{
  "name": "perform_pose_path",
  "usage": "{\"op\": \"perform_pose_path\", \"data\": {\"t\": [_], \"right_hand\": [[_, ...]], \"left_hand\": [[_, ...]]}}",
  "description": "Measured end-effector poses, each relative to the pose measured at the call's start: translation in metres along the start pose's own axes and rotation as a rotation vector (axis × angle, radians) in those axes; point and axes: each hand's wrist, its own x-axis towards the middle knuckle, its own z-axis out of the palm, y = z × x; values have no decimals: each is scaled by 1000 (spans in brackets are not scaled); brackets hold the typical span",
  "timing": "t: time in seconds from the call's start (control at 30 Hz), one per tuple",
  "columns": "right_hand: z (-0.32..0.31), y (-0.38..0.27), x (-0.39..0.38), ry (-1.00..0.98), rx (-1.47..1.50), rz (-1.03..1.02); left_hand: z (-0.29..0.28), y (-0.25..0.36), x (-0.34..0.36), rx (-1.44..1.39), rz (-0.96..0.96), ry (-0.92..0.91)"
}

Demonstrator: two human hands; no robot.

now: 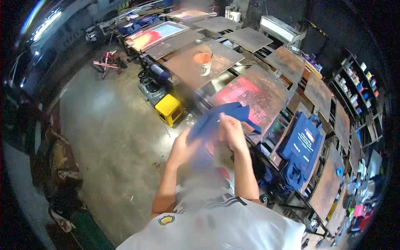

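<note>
Held up in front of my chest is a dark navy cloth piece (237, 111), its far edge folded and a narrow strip hanging at the right. My right hand (232, 130) is closed on the cloth's near edge, thumb and fingers pinched together. On the other side my left hand (183, 149) grips the cloth too, though blur hides part of its fingers. Just beyond the cloth lies a dark board with pink-red print (246, 89). A similar navy cloth item (302, 143) with white printing is spread on a board to the right, its lower part bunched.
Several flat boards on frames run along the right and far side. A white bucket of orange paint (203, 63) stands on one board. Near the boards' left edge are a yellow stool (168, 109) and a grey machine (151, 89). Bottles line a dark shelf (354, 87) at far right.
</note>
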Motion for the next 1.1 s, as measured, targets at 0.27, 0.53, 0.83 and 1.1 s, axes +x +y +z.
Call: {"op": "perform_pose_path", "data": {"t": [0.27,0.53,0.83,1.1], "right_hand": [[-46,0,17,-413,1342,73],[-53,-11,20,-264,1289,17],[-82,9,72,-171,-777,-628],[-99,3,81,-95,-637,-556]], "left_hand": [[-17,-27,25,-65,28,1],[8,-8,53,-127,2,-49],[21,23,76,120,133,-138],[49,48,88,504,195,-241]]}}
